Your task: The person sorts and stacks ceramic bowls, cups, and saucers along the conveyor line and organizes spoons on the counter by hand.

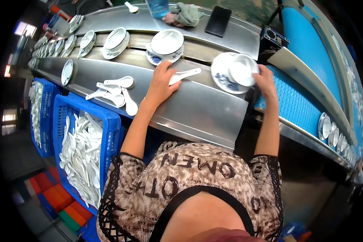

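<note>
My left hand [162, 82] is closed on a white spoon [187, 74], whose handle points right above the steel counter. Its fingertips are close to the rim of a blue-patterned plate [155, 59] with a white bowl [167, 41] on it; I cannot tell whether they touch. At the right end of the line, my right hand [266, 82] grips the side of another white bowl [243, 69], slightly blurred. That bowl is over a blue-patterned plate [222, 80]. Several loose white spoons [117, 92] lie on the counter left of my left forearm.
More plate-and-bowl sets [116, 38] line the track leftward. A blue crate [113, 117] full of white spoons stands lower left. A black phone [218, 21] and cloths [186, 15] lie on the far ledge. A blue conveyor belt [294, 97] runs at right, carrying dishes [333, 136].
</note>
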{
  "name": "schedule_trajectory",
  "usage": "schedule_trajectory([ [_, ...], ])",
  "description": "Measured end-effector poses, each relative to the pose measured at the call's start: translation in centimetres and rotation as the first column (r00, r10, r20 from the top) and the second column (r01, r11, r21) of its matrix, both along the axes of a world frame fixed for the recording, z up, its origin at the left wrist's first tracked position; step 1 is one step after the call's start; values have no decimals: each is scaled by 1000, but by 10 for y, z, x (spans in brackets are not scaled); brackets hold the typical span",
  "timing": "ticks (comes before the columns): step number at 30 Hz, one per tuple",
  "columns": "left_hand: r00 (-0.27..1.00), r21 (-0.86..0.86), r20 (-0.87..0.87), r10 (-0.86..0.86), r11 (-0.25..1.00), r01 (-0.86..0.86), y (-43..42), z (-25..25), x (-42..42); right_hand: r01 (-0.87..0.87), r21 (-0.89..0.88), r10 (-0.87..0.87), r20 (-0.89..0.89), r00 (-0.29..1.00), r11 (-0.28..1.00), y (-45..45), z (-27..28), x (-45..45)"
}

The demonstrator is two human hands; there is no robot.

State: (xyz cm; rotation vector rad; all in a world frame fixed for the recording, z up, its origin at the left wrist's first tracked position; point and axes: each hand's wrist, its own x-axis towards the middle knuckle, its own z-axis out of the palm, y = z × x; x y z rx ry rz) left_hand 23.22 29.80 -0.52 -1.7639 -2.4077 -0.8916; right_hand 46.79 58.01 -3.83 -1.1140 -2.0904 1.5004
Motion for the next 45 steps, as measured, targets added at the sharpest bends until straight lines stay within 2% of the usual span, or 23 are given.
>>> schedule_trajectory([
  [1, 999, -16, 13, 51, 999, -50, -1, 3, 6, -49, 66, 48, 5, 999, 997, 0, -14, -12],
  [3, 989, -64, 54, 136, 989, -133, -7, 7, 19, -68, -145, 69, 1, 998, 987, -12, 1, -29],
  [6, 933, -30, 253, 256, 966, -257, -9, 5, 29, -124, -102, 122, -23, 992, 987, -16, 18, -22],
  [9, 786, -156, 484, 386, 921, -356, 7, 9, 30, 53, 143, -37, -113, 993, 988, -1, 18, 21],
  [12, 903, -34, 408, 135, 991, -133, 29, 5, 34, 363, 197, -339, -146, 929, 911, 24, 19, 89],
  [14, 925, 14, 379, 4, 1000, -10, 41, 2, 40, 486, 477, -446, -203, 872, 733, 59, -1, 152],
  [16, 922, 49, 385, -46, 998, 29, 55, -2, 46, 501, 733, -669, -85, 738, 460, 79, 3, 208],
  [17, 917, 54, 399, -23, 999, 1, 61, -2, 47, 542, 745, -767, -63, 638, 389, 92, 2, 239],
  [19, 957, 110, 287, 41, 991, -75, 63, -14, 41, 313, 934, -904, 25, 428, 174, 125, -15, 319],
  [20, 949, 97, 297, 105, 986, -139, 60, -13, 39, 273, 958, -919, -30, 394, 85, 151, -43, 376],
  [21, 937, 83, 306, 170, 976, -204, 56, -12, 37, 176, 974, -961, 97, 259, 145, 175, -62, 428],
  [23, 928, 33, 250, 276, 956, -293, 43, -12, 29, 353, 845, -907, 419, 32, 403, 208, -79, 486],
  [25, 929, 43, 167, 330, 939, -341, 28, -9, 23, 850, 282, -890, 247, 383, 444, 231, -91, 524],
  [27, 933, -45, 152, 327, 945, -324, 10, 7, 29, 901, -172, -877, 216, 430, 399, 211, -59, 481],
  [28, 951, -86, 114, 289, 956, -280, 0, 15, 32, 888, -142, -783, 424, 454, 438, 197, -32, 458],
  [31, 993, -95, 59, 99, 991, -93, -22, 20, 41, 785, -151, -689, 400, 604, 600, 167, -16, 421],
  [33, 993, -152, 111, 38, 988, -21, -31, 20, 46, 567, -140, -456, 455, 765, 812, 138, 4, 368],
  [35, 980, -161, 179, 89, 985, -60, -35, 20, 51, 433, -77, -360, 436, 825, 898, 112, 16, 309],
  [36, 974, -164, 196, 112, 983, -80, -36, 18, 52, 449, -122, -406, 272, 873, 885, 114, -8, 300],
  [37, 968, -164, 211, 134, 981, -100, -35, 16, 52, 427, -49, -402, 254, 880, 903, 110, -18, 281],
  [39, 968, -95, 212, 132, 989, -114, -29, 16, 52, 353, 38, -355, 72, 932, 935, 75, -4, 215],
  [41, 970, -46, 195, 146, 989, -140, -19, 18, 53, 348, 88, -351, 17, 936, 933, 44, 3, 144],
  [45, 972, -7, 136, 193, 981, -194, 15, 15, 61, 99, 115, -92, -62, 994, 988, -5, 22, 16],
])
